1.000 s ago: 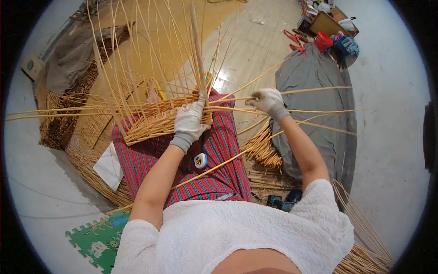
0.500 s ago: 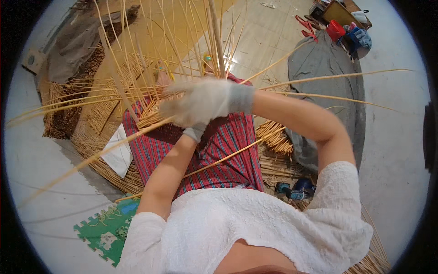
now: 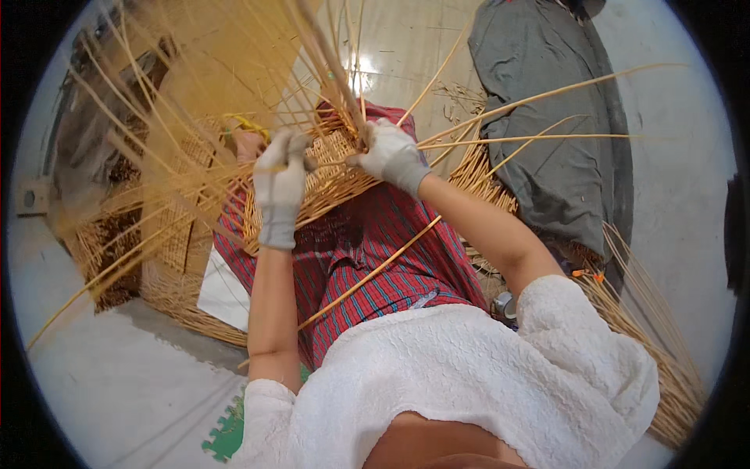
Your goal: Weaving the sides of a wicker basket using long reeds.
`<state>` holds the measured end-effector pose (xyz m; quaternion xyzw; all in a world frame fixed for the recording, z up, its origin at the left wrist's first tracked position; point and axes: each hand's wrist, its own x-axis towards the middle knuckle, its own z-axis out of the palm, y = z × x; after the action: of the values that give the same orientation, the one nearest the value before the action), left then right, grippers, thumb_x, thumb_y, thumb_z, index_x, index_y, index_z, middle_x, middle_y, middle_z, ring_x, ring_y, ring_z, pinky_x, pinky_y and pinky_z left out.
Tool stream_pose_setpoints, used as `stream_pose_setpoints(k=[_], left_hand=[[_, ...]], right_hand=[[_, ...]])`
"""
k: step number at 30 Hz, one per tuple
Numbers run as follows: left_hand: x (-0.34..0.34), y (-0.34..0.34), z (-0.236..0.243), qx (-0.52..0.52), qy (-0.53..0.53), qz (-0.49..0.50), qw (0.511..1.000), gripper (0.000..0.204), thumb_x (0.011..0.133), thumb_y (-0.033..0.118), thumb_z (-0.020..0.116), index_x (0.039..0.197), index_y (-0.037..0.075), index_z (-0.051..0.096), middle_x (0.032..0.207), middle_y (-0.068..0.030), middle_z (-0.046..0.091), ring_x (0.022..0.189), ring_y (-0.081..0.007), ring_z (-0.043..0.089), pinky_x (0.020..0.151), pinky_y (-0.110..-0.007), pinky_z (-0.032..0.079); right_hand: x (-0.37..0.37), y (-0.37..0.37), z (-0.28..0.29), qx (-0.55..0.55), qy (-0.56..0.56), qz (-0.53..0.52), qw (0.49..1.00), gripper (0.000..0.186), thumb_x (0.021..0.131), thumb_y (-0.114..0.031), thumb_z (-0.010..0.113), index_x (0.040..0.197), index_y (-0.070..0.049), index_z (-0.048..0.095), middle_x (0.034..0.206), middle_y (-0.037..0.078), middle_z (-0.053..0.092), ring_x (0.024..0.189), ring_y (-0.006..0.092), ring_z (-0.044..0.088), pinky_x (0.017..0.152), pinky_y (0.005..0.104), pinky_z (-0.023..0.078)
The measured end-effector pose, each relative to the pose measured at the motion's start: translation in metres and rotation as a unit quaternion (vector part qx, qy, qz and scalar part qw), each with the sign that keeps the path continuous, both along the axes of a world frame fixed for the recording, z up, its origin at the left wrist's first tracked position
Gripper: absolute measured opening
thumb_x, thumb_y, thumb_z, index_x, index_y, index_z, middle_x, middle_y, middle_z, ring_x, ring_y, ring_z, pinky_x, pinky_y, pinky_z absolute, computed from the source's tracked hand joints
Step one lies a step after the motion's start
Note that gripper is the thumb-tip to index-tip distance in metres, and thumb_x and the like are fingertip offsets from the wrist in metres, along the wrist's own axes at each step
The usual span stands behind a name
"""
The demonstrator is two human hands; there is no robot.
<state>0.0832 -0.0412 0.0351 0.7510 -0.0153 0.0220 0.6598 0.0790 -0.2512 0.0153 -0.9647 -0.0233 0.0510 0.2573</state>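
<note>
A partly woven wicker basket [image 3: 328, 168], with many long canes fanning out from it, rests on the red striped cloth [image 3: 391, 277] over my lap. My left hand [image 3: 281, 168], in a pale knit glove, is raised at the basket's left with its fingers curled around a thin cane. My right hand [image 3: 383, 152], gloved too, grips the weave at the right end, beside a thick upright stick [image 3: 344, 86]. Its fingertips are partly hidden among the canes. The canes at the upper left are blurred.
Grey draped cloth [image 3: 539, 133] lies to the right, with cane bundles [image 3: 488, 184] beside it. Woven panels [image 3: 164, 242], a white sheet [image 3: 226, 293] and more rods are at the left. A green foam mat [image 3: 226, 430] shows at the bottom.
My right hand has moved from crossing over the left back to the basket's right end. My left hand has come up into sight at the left. The basket's canes have swung, and the view has shifted.
</note>
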Motion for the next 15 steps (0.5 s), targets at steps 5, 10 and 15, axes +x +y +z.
stream_pose_setpoints(k=[5, 10, 15], left_hand=[[0.092, -0.050, 0.060, -0.012, -0.121, 0.038, 0.992, 0.042, 0.100, 0.037, 0.057, 0.115, -0.002, 0.058, 0.091, -0.0135, 0.067, 0.080, -0.0185, 0.066, 0.070, -0.034, 0.056], [0.131, -0.107, 0.063, -0.381, 0.024, -0.139, 0.914, 0.059, 0.097, 0.059, 0.049, 0.106, 0.001, 0.056, 0.089, -0.0124, 0.062, 0.079, -0.0214, 0.065, 0.069, -0.037, 0.056], [0.139, -0.076, 0.028, -0.141, 0.066, -0.070, 0.985, 0.079, 0.094, 0.068, 0.043, 0.141, 0.004, 0.044, 0.128, -0.0137, 0.058, 0.116, -0.0278, 0.057, 0.102, -0.040, 0.045]], right_hand=[[-0.007, 0.015, -0.022, -0.047, -0.088, -0.091, 0.991, 0.039, 0.082, -0.042, 0.070, 0.104, -0.011, 0.065, 0.093, 0.013, 0.062, 0.091, 0.0314, 0.064, 0.078, 0.0436, 0.051], [0.002, 0.015, -0.044, -0.066, -0.220, -0.125, 0.965, 0.025, 0.082, -0.033, 0.067, 0.093, -0.011, 0.062, 0.086, 0.012, 0.061, 0.081, 0.0320, 0.063, 0.068, 0.0454, 0.052], [0.010, 0.026, -0.034, -0.004, -0.130, -0.125, 0.984, 0.021, 0.083, -0.026, 0.063, 0.098, -0.011, 0.063, 0.090, 0.014, 0.066, 0.083, 0.0350, 0.066, 0.073, 0.0479, 0.053]])
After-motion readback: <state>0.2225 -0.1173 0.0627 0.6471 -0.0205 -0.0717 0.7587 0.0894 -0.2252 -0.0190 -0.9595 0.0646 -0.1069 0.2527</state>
